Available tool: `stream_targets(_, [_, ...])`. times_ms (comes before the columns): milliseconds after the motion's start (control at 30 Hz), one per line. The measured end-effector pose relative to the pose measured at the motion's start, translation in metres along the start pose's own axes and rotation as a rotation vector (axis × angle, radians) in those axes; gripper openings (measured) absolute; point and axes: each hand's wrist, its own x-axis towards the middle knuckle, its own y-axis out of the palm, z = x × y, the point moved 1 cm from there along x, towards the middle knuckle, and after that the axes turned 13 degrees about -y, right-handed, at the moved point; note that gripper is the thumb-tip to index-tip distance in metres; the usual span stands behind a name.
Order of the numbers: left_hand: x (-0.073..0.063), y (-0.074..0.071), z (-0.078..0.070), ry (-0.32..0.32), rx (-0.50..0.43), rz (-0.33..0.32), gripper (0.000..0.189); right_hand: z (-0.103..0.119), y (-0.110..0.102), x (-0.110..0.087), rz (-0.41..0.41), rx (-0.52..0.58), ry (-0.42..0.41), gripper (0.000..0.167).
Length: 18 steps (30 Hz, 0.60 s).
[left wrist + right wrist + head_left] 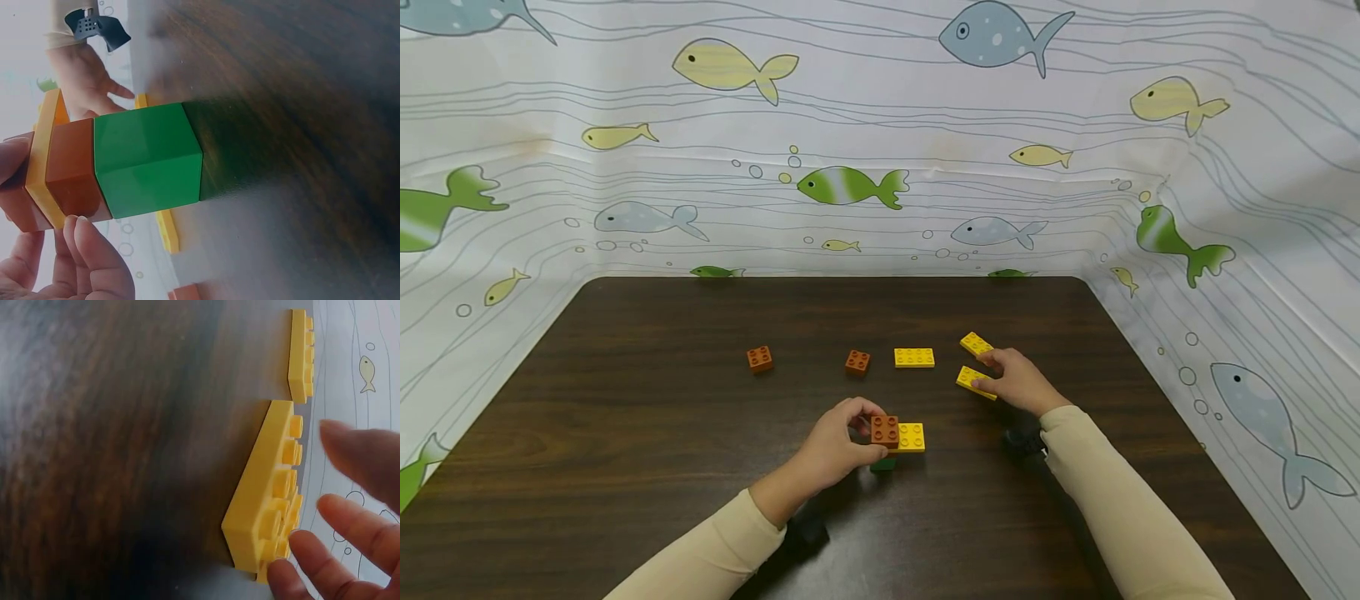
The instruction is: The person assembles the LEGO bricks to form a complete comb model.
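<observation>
My left hand holds a small stack of toy building bricks by its upper part, thumb and fingers on either side. From the bottom up, the stack is a green block, a brown brick, a thin yellow brick jutting out to the right, and another brown brick on top. Over on the right, my right hand reaches above a thin yellow brick, its fingers apart and close to the studs. Just beyond lies a second thin yellow brick, its end overlapped by the fingers.
A third thin yellow brick lies on the dark wooden table, left of the right hand. Two brown bricks, one nearer the middle and one farther left, sit along the same row. Fish-patterned cloth surrounds the table.
</observation>
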Motion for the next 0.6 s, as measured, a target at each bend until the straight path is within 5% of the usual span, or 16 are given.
stream_targets(600, [-0.0002,0.0001,-0.0009,-0.006,-0.008,0.001,0.035,-0.0088,0.007,0.0067,0.081,-0.201,-0.015,0.042])
